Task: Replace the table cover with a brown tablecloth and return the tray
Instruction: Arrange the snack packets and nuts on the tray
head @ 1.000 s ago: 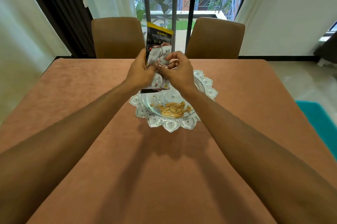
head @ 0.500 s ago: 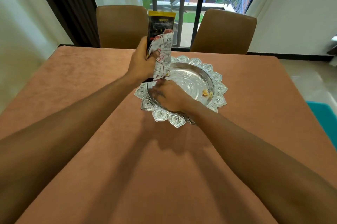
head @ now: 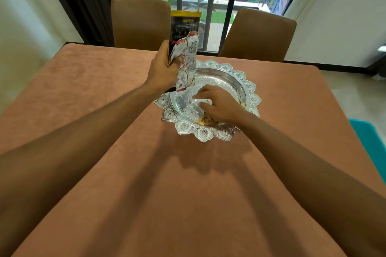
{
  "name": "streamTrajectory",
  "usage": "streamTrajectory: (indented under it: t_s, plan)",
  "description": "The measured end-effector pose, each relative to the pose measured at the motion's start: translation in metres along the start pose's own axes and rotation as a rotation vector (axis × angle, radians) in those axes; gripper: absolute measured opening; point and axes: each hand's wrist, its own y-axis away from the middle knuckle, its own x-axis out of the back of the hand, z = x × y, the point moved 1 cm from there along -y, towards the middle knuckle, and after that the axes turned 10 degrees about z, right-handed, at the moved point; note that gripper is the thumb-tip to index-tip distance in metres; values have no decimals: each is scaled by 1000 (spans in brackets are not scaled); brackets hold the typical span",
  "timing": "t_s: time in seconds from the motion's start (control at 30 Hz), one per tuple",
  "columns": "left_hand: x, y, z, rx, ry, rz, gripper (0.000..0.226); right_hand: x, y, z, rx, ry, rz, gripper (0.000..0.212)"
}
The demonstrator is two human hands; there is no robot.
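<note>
The brown tablecloth (head: pixel 146 173) is spread under both your arms. The tray (head: pixel 246 87) sits on it directly beneath your right hand (head: pixel 219 104). The cover swap looks done, and you seem to be sorting out what goes in the tray.

Your left hand (head: pixel 161 72) is clamped round two upright packets (head: pixel 184 47), held just left of your right hand and above the tray's rim. Your right hand lies palm down inside the tray, with its fingers curled over something white. Seeds (head: pixel 203 121) show at the heel of that hand. I cannot tell whether the fingers actually grip anything.

Next, I judge, you need to lay the packets into the tray beside your right hand without scattering the seeds. Then draw both hands clear.
</note>
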Motion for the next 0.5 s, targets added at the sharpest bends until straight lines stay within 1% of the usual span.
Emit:
streamTrajectory:
  t_s: [0.13, 0.2, 0.3, 0.37, 0.4, 0.5]
  plan:
    - [0, 0, 2, -13, -3, -1, 33, -13, 4, -2, 57, 96, -175, 47]
    - [1, 0, 3, -21, -6, 5, 33, -11, 6, -1, 94, 101, -204, 49]
    - [2, 0, 1, -23, -13, 4, 34, 0, 7, -3, 116, 35, -231, 43]
    - [2, 1, -1, -24, -8, 5, 34, 7, 10, -2, 126, 36, -219, 38]
    - [3, 1, -2, -23, -5, 3, 34, 10, 11, 0, 121, 28, -184, 36]
    - [3, 1, -6, -20, 1, -3, 36, 12, 6, 3, 33, -79, -14, 33]
